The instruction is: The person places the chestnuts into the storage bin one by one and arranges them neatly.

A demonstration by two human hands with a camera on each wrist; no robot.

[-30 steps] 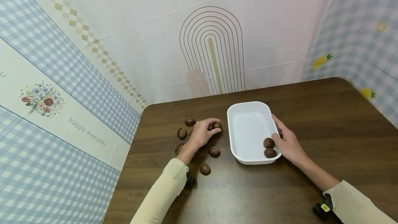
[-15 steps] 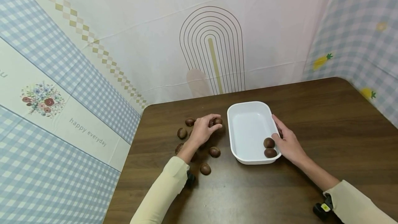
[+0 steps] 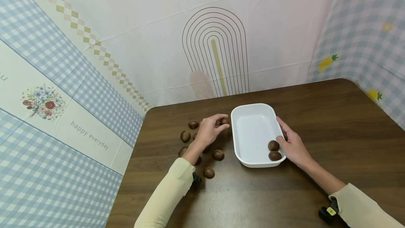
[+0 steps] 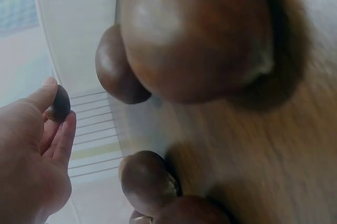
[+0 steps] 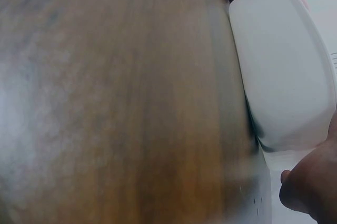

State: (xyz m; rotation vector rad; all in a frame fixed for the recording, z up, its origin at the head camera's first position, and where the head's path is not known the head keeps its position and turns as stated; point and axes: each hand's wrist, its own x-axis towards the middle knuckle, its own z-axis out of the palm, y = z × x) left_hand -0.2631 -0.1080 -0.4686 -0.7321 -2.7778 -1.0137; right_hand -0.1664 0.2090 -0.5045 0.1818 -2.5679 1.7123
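Note:
Between the thumb and fingers of my left hand [image 3: 207, 131] is a chestnut [image 3: 225, 121], pinched just left of the white tray's rim. The left wrist view shows the same chestnut [image 4: 61, 104] at the fingertips, raised off the table. My right hand [image 3: 294, 147] grips the right side of the white rectangular tray [image 3: 253, 126], thumb over the rim. Two chestnuts, one [image 3: 273, 145] behind the other [image 3: 275, 156], lie in the tray's near right corner. From the right wrist, the tray's outer wall [image 5: 284, 71] appears side-on, with the thumb at its edge.
Several loose chestnuts lie on the brown wooden table [image 3: 253, 196] around and under my left forearm, among them one [image 3: 218, 155] between arm and tray and one [image 3: 209, 172] nearer me. A patterned cloth [image 3: 158, 45] hangs behind the table's back edge.
My left hand has lifted the pinched chestnut and moved it a little right and away from me, closer to the tray. The right hand and tray have stayed in place.

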